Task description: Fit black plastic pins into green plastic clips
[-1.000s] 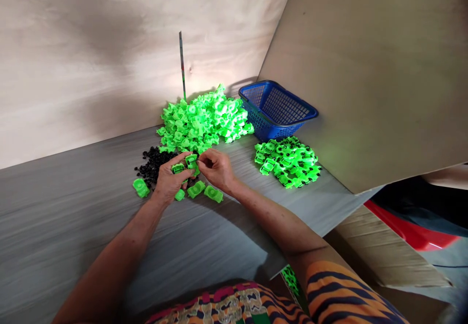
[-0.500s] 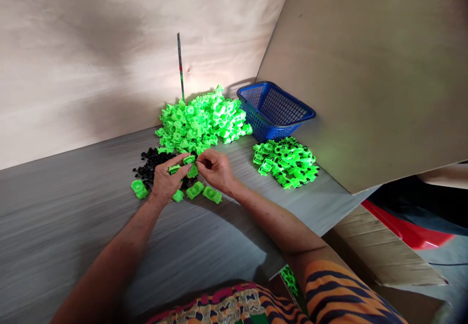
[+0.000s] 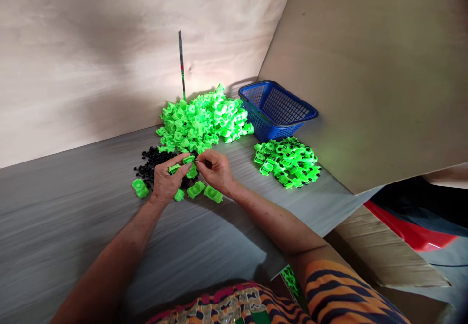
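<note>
My left hand (image 3: 165, 181) is closed on a bright green plastic toy car body (image 3: 188, 159), held up between thumb and fingers. A second green piece (image 3: 174, 169) shows between its fingers. My right hand (image 3: 218, 172) pinches a small dark part, apparently a black toy wheel (image 3: 196, 162), against the side of that body; the fingertips hide most of it. Beneath and left of my hands lies a heap of small black wheels (image 3: 150, 164). Several loose green car bodies (image 3: 213, 194) rest on the table just in front of my hands.
A large heap of green car bodies (image 3: 201, 119) lies against the back board. Right of it stands a blue plastic basket (image 3: 270, 131), with a pile of green cars with black wheels (image 3: 288, 163) in front. A thin upright rod (image 3: 182, 65) rises behind the heap.
Both hands keep almost the same pose at the car body, the right one still pinching at its side. The whole view has shifted very slightly; nothing on the table has moved.
</note>
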`<state>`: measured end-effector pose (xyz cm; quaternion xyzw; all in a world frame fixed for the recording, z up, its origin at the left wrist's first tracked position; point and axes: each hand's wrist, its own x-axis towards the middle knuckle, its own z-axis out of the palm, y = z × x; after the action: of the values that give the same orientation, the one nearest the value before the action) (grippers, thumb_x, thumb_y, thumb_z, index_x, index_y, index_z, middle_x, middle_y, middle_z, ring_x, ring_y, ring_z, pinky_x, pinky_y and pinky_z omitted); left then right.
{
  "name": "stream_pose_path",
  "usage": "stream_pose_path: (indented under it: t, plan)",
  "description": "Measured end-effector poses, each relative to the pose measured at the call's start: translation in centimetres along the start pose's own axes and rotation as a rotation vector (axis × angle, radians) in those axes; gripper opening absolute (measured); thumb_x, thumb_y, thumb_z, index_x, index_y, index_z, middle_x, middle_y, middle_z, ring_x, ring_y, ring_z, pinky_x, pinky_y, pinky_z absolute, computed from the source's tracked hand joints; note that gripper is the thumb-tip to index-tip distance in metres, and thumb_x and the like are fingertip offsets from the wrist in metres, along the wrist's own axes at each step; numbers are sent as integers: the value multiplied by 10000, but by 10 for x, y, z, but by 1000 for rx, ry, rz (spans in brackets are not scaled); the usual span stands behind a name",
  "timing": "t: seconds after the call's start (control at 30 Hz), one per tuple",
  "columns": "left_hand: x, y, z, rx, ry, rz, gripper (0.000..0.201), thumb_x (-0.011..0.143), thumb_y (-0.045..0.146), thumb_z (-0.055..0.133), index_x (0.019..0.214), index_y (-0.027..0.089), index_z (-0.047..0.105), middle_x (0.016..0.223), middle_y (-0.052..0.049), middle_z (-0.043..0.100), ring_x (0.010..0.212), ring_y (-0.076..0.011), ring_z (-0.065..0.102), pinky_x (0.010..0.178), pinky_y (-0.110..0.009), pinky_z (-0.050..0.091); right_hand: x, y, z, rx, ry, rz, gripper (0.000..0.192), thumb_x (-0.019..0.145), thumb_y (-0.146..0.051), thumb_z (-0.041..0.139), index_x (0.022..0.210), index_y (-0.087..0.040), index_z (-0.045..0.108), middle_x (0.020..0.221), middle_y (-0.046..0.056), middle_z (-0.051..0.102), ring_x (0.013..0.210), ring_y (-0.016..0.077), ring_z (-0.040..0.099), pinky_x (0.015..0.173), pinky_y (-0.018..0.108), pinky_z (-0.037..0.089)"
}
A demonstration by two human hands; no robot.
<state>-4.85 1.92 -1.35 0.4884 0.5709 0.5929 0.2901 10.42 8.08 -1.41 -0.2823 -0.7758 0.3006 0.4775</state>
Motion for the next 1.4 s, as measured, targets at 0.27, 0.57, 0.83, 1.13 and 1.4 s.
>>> stream_pose_path:
  t: [0.27,0.57,0.83,1.13,1.4]
  plan:
    - [0,5,0,-117,24,-68,391,661,384,834,968,142,839,493,44,553,389,-69,403,393,-215,328,1,1,9,43,20,37,173,831,-145,584,670,-196,546,636,-36,504,620,109,470,615,246,378]
    - [-1,7,-1,-87,48,-37,328,669,343,815,928,143,836,477,48,553,356,-77,446,378,-212,353,0,-2,11,25,-24,60,177,848,-163,551,685,-206,497,658,-32,481,652,118,463,631,256,366]
    - [3,12,0,-136,-50,-106,395,630,346,827,977,156,812,587,54,576,387,-71,462,381,-211,363,0,-5,1,-68,-5,-89,148,886,-153,515,757,-216,478,711,-26,480,669,125,457,646,260,367]
    - [-3,29,-9,-11,-59,87,337,685,334,814,984,181,828,609,36,628,426,-80,460,474,-237,414,-6,-22,-4,-162,78,-315,172,951,-115,491,842,-239,442,774,-2,519,674,133,479,618,252,386]
    - [-5,27,-14,-27,-108,104,379,738,381,820,1066,191,825,623,32,625,472,-89,464,532,-243,437,-7,-26,-6,-220,130,-426,191,946,-81,492,863,-245,438,787,4,528,708,137,513,642,253,406]
